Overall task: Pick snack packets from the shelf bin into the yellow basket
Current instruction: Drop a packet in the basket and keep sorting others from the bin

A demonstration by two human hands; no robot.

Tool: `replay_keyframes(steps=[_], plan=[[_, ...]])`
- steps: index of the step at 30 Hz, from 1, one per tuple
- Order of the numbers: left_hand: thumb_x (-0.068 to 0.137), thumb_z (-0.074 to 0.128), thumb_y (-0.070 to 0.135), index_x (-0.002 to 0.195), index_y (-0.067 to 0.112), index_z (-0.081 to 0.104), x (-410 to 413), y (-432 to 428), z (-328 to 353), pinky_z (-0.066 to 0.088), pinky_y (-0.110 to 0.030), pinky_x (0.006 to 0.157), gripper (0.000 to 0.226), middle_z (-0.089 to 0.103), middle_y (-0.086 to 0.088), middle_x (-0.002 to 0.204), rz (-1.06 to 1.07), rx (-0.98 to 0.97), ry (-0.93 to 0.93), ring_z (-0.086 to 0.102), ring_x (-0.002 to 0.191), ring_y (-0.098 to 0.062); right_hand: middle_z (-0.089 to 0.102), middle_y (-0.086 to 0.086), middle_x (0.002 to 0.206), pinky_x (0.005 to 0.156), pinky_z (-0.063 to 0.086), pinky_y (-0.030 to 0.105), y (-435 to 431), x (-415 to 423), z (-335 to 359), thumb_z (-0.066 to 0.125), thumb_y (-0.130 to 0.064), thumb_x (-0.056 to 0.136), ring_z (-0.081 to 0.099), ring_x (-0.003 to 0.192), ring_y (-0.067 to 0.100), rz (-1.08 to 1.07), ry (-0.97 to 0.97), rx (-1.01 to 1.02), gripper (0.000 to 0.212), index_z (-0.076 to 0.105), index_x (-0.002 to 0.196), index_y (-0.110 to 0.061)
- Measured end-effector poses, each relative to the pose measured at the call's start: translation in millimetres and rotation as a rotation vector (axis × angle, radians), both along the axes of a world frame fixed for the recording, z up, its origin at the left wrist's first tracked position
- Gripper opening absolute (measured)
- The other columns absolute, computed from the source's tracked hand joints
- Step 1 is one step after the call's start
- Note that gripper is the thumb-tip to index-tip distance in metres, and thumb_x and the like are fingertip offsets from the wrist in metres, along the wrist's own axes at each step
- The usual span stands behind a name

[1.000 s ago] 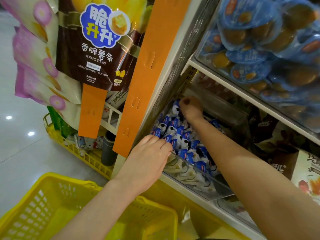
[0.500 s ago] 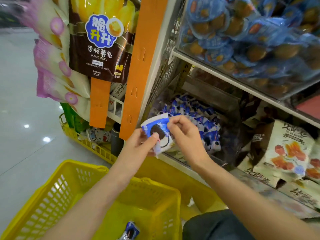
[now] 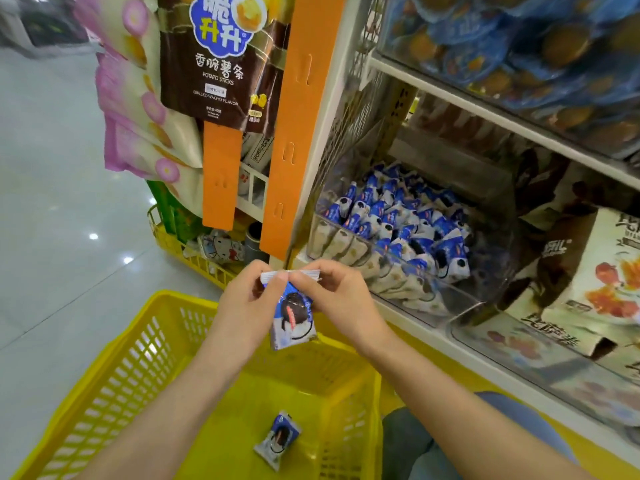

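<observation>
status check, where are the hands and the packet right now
Hands: left hand and right hand both pinch one blue packet by its top seal, over the yellow basket. A second packet lies in the basket. Nothing in the way.

The yellow basket [image 3: 114, 382] runs off the lower edge, and the forearms [image 3: 166, 410] cover part of it. Fingers [image 3: 304, 278] hide the top seam of the held packet [image 3: 292, 320]. The blue packs [image 3: 502, 46] on the upper shelf [image 3: 485, 110] are blurred.
</observation>
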State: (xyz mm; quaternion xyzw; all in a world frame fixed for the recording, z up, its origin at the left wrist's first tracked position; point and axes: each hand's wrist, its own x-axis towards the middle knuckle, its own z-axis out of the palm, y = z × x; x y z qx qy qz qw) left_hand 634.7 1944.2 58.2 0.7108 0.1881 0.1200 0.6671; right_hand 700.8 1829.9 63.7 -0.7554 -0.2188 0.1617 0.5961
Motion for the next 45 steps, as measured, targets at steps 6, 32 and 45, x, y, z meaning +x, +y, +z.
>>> replay_keyframes(steps=[6,32,45], plan=[[0.093,0.051,0.030,0.086,0.012,0.061,4,-7,4,0.053,-0.031,0.061,0.021,0.070,-0.003,0.074,-0.065,-0.327,0.077,0.069,0.070,-0.012,0.054,-0.001,0.081,0.062,0.044,0.018,-12,0,-2,0.057,-0.022,0.089,0.050,0.074,0.003,-0.018,-0.789,-0.183,0.016,0.064,0.085,-0.008],[0.089,0.054,0.032,0.106,0.022,0.060,50,-19,12,0.043,-0.005,0.054,0.021,0.060,0.017,0.070,-0.174,-0.404,-0.028,0.057,0.061,0.014,0.056,0.010,0.125,0.082,0.035,0.022,-102,180,46,0.060,-0.016,0.089,0.053,0.113,0.024,0.074,-0.260,-1.400,0.037,0.052,0.126,-0.011],[0.088,0.054,0.032,0.113,0.022,0.056,47,-19,16,0.044,-0.004,0.049,0.026,0.066,0.007,0.094,-0.131,-0.391,0.009,0.064,0.074,0.002,0.060,-0.002,0.094,0.082,0.040,0.026,-106,182,51,0.059,-0.016,0.089,0.056,0.091,0.014,0.066,-0.379,-1.264,0.013,0.058,0.077,-0.021]])
